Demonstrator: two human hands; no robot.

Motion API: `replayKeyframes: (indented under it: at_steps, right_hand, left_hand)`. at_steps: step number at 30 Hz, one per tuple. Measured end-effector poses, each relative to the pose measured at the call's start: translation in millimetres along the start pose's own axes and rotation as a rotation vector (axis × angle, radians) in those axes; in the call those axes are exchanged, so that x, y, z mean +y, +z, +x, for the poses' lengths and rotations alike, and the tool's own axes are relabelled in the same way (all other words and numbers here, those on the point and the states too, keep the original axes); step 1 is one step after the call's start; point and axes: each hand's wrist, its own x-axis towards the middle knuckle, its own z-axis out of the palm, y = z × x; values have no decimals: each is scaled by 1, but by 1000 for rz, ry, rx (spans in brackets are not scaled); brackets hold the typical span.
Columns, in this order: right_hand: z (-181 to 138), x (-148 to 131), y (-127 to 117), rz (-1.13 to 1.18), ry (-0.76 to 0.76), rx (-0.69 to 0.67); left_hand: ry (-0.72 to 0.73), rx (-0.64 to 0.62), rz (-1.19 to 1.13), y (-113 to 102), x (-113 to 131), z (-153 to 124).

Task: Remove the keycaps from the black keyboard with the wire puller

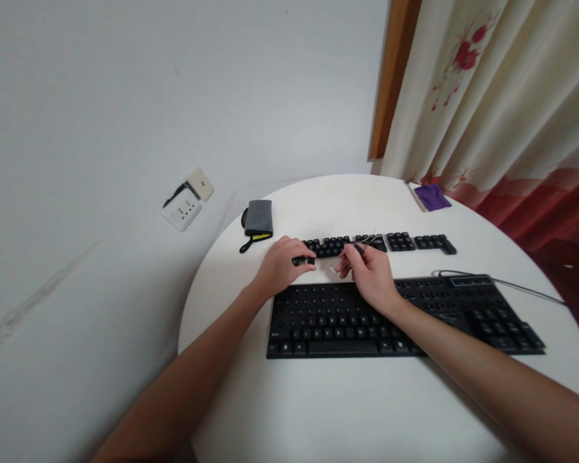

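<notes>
Tabletop [347, 411]: one keyboard [328, 321]; left hand [282, 269] pinches one keycap [303, 260], right hand [372, 278] one tool [368, 240].

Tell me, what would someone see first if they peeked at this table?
Most likely the black keyboard on the round white table, with two bare hands just behind it. The left hand pinches a loose black key and the right hand holds a thin wire tool, beside a row of loose keys lined up further back. After that, the cream curtain with red flowers at the top right stands out.
</notes>
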Motion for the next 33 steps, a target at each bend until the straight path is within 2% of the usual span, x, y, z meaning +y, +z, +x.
replayKeyframes:
  at_steps: [3, 10, 20, 33]
  right_hand:
    - [-1, -1, 1, -5, -14, -12]
    - [-2, -3, 0, -23, -13, -20]
    - [-2, -4, 0, -16, -18, -25]
    - [-3, -4, 0, -5, -27, -22]
  left_hand:
    - [-17, -101, 83, -1, -7, -2]
    - [-78, -179, 110, -1, -10, -5]
    - [-65, -143, 77, -7, -8, -5]
    - [-145, -66, 102, 2, -9, -4]
